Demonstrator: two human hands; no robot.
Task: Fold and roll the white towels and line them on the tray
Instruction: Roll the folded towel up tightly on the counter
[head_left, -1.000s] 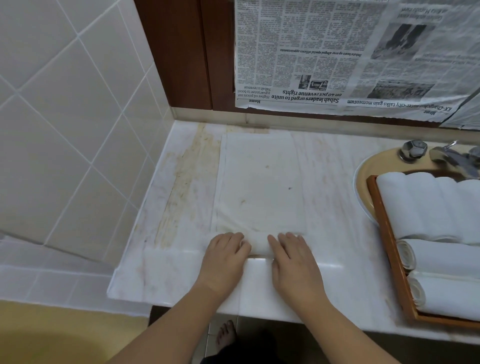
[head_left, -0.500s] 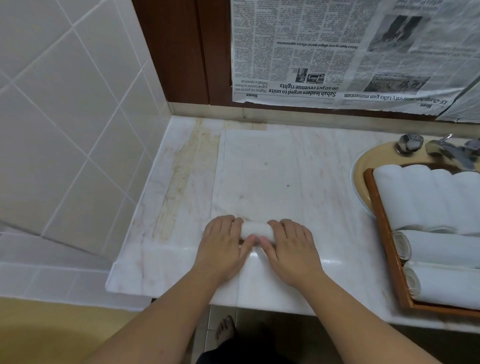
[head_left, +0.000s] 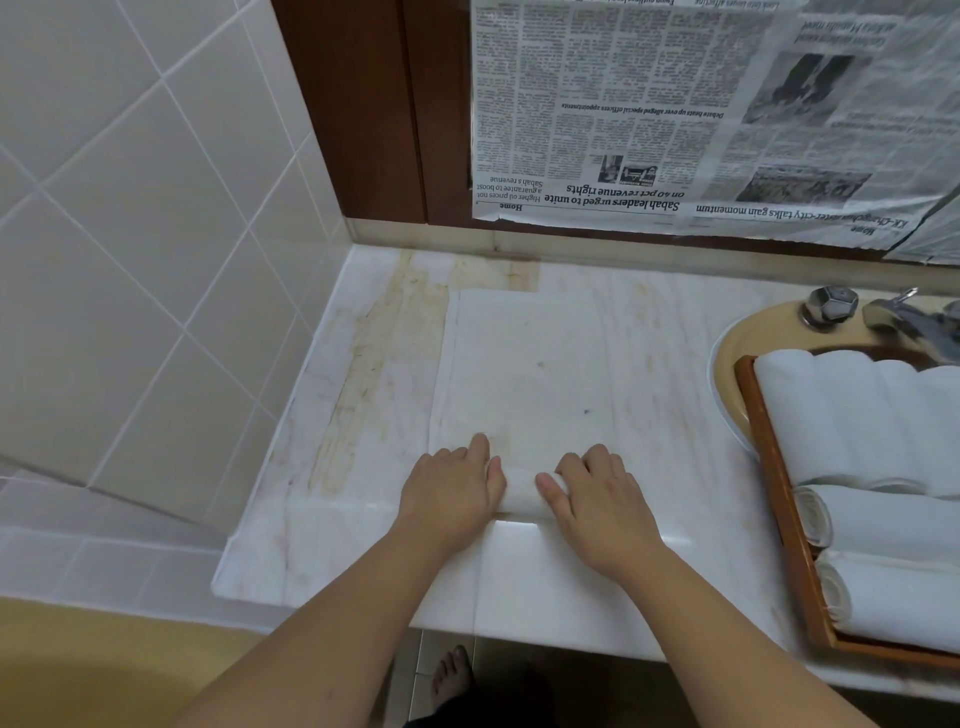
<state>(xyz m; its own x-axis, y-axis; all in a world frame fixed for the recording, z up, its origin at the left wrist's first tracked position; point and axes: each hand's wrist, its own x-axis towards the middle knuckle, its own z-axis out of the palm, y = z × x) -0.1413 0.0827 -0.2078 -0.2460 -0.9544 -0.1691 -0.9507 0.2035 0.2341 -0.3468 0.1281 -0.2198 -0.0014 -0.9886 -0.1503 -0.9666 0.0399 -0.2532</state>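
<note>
A white towel (head_left: 524, 374) lies folded into a long strip on the marble counter, its near end wound into a small roll (head_left: 519, 493). My left hand (head_left: 452, 493) presses on the roll's left end and my right hand (head_left: 597, 499) on its right end, fingers curled over it. At the right, a wooden tray (head_left: 779, 499) holds several rolled white towels (head_left: 883, 525), some lying across and some lengthwise.
The tray rests over a beige sink (head_left: 727, 358) with a chrome tap (head_left: 904, 317) behind it. A tiled wall (head_left: 130, 234) bounds the counter on the left. Newspaper (head_left: 701, 114) covers the back wall. The counter's front edge (head_left: 467, 618) is just behind my wrists.
Both hands have rolled the towel's near end away from me, so the roll is thicker and slightly farther up the strip. The camera view has shifted a little.
</note>
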